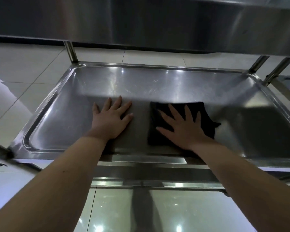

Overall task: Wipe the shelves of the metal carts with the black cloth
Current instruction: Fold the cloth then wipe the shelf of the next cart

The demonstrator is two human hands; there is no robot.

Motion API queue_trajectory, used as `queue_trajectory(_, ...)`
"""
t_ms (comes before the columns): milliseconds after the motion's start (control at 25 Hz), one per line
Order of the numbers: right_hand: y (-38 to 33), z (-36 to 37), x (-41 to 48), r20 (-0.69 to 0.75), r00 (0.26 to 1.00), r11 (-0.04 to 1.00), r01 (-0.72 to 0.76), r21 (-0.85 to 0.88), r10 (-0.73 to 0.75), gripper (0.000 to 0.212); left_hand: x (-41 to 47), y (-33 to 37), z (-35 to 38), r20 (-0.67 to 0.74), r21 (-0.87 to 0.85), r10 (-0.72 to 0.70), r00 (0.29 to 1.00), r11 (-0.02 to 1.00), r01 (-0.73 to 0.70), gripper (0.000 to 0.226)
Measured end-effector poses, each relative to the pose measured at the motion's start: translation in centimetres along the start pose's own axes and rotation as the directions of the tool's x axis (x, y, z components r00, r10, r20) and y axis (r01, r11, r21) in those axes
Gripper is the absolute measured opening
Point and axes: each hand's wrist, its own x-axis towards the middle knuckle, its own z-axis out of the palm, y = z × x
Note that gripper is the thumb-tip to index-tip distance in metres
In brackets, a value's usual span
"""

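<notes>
The light is dim and cool. Small glints dot the far half of the shiny recessed steel cart shelf (166,81), and the overhanging upper steel shelf (157,22) shadows its near half. Bright spots glare off the glossy pale floor tiles (191,206). Wide-angle distortion bends the edges, and the left edge is blurred.

Two bare forearms (60,178), bare left hand (110,122), bare right hand (182,129)

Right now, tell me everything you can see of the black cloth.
The black cloth looks like soft fabric, a rough rectangle with one corner sticking out at its right. It lies flat on the metal shelf, right of centre. The right hand presses on it, fingers spread and straight; the left hand rests on bare metal, apart from it.
</notes>
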Motion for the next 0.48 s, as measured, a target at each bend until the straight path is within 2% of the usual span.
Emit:
queue_trajectory(80,-0.3,1.3,-4.9,0.021,0.998,0.998,0.062,0.025,-0.063,0.070,-0.2,0.1,0.2,-0.001,0.000,0.000,1.000,1.000,0.000,0.067)
queue_trajectory(160,-0.1,1.4,-4.7,0.033,0.998,0.998,0.057,0.026,-0.058,0.070,-0.4,0.3,0.4,-0.026,0.001,0.003,1.000,1.000,-0.003,0.067)
queue_trajectory(320,-0.2,-1.1,6.6,-0.030,0.998,0.997,-0.060,-0.048,0.059,0.070,-0.5,0.2,0.7,-0.042,-0.004,0.013,0.999,1.000,-0.014,0.063)
queue_trajectory(480,-1.8,-2.8,14.7,-0.009,0.975,0.975,-0.220,0.001,0.220,0.073,-0.5,-0.1,0.5,-0.038,-0.007,0.021,0.999,1.000,-0.021,0.059)
